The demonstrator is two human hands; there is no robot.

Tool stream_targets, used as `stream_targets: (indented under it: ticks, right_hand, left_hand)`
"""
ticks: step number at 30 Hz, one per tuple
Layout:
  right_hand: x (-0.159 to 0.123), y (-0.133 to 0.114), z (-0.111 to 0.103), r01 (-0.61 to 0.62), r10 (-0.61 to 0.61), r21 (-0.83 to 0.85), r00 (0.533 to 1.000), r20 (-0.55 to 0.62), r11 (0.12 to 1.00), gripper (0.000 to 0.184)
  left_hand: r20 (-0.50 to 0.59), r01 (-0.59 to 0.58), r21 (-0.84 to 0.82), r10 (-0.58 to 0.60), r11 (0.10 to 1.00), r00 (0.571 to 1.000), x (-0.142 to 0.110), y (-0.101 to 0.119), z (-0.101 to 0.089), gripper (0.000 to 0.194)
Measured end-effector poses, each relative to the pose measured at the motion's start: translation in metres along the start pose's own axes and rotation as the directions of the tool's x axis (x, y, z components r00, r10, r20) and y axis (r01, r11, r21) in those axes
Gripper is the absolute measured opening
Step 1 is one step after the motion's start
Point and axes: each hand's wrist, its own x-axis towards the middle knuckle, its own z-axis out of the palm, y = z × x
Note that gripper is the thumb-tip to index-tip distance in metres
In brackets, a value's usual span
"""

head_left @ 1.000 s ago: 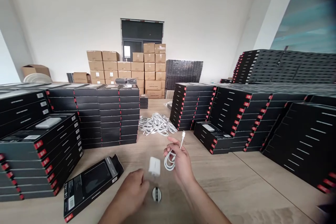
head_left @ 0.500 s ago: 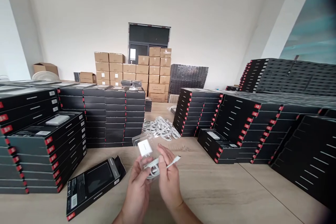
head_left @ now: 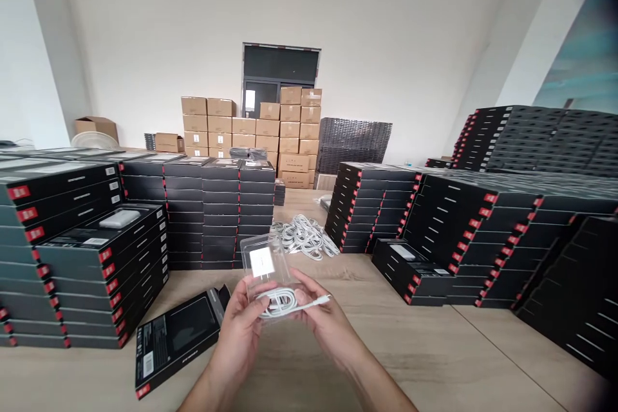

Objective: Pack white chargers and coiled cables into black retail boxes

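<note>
Both hands hold a clear plastic tray above the wooden table. A white charger sits in the tray's upper part. My left hand grips the tray from the left and below. My right hand presses a coiled white cable against the tray's lower part, its plug end sticking out to the right. An open black box lies flat on the table just left of my left hand.
Tall stacks of black boxes with red tabs stand left, centre and right. A pile of white cables lies behind the tray. Brown cartons are stacked by the far wall.
My hands came together: the left brought the charger up in the clear tray, and the right laid the coiled cable onto the tray. The view shifted slightly left.
</note>
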Motion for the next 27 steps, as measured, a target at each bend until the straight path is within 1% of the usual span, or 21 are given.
stream_targets:
  ticks: [1, 3, 6, 8, 10, 12, 14, 16, 18, 20, 22, 24, 27]
  right_hand:
    - [-0.001, -0.001, 0.001, -0.002, 0.002, -0.024, 1.0, 0.001, 1.0, 0.049]
    - [-0.002, -0.001, 0.005, 0.035, -0.036, -0.118, 0.999, -0.003, 0.992, 0.045]
    - [-0.001, 0.004, 0.014, 0.138, -0.15, -0.279, 0.989, -0.019, 0.95, 0.038]
    - [0.001, 0.007, 0.018, 0.191, -0.211, -0.329, 0.977, -0.024, 0.925, 0.035]
    - [0.002, 0.009, 0.019, 0.221, -0.247, -0.341, 0.968, -0.036, 0.914, 0.034]
    - [0.002, 0.01, 0.018, 0.211, -0.241, -0.334, 0.969, -0.052, 0.919, 0.034]
    - [0.001, 0.012, 0.015, 0.147, -0.171, -0.312, 0.984, -0.053, 0.939, 0.036]
    - [0.0, 0.014, 0.013, 0.074, -0.099, -0.31, 0.993, -0.066, 0.948, 0.038]
    - [0.0, 0.016, 0.013, 0.064, -0.111, -0.317, 0.985, -0.132, 0.946, 0.041]
    - [0.001, 0.016, 0.013, 0.113, -0.178, -0.283, 0.96, -0.216, 0.953, 0.043]
    - [0.001, 0.014, 0.013, 0.162, -0.211, -0.206, 0.945, -0.248, 0.965, 0.042]
    - [0.001, 0.011, 0.014, 0.175, -0.208, -0.155, 0.95, -0.234, 0.972, 0.039]
    - [-0.001, 0.007, 0.016, 0.168, -0.201, -0.163, 0.956, -0.213, 0.972, 0.038]
  left_hand:
    - [-0.006, -0.008, 0.018, 0.008, 1.0, 1.0, 0.0, -0.001, -0.001, 0.045]
    - [-0.016, -0.035, 0.075, 0.036, 0.997, 0.999, 0.0, -0.004, 0.0, 0.041]
    - [-0.011, -0.101, 0.2, 0.105, 0.975, 0.994, 0.0, -0.01, 0.004, 0.03]
    - [-0.029, -0.14, 0.266, 0.153, 0.954, 0.988, 0.0, -0.013, 0.007, 0.026]
    - [-0.049, -0.145, 0.287, 0.166, 0.947, 0.985, 0.0, -0.015, 0.01, 0.024]
    - [-0.024, -0.099, 0.265, 0.109, 0.959, 0.994, -0.002, -0.013, 0.01, 0.024]
    - [0.038, -0.021, 0.204, 0.013, 0.979, 0.999, -0.004, -0.011, 0.009, 0.026]
    - [0.058, 0.034, 0.115, -0.041, 0.993, 0.997, -0.005, -0.008, 0.009, 0.028]
    - [0.015, 0.032, 0.028, -0.032, 0.999, 0.999, -0.005, -0.006, 0.009, 0.032]
    - [-0.051, 0.0, -0.011, 0.0, 1.0, 0.999, -0.004, -0.004, 0.01, 0.037]
    - [-0.09, -0.016, -0.007, 0.015, 1.0, 0.996, -0.004, -0.001, 0.011, 0.041]
    - [-0.08, -0.01, 0.005, 0.011, 1.0, 0.997, -0.004, 0.002, 0.012, 0.045]
    - [0.007, 0.005, -0.026, -0.005, 1.0, 1.0, -0.005, 0.005, 0.012, 0.053]
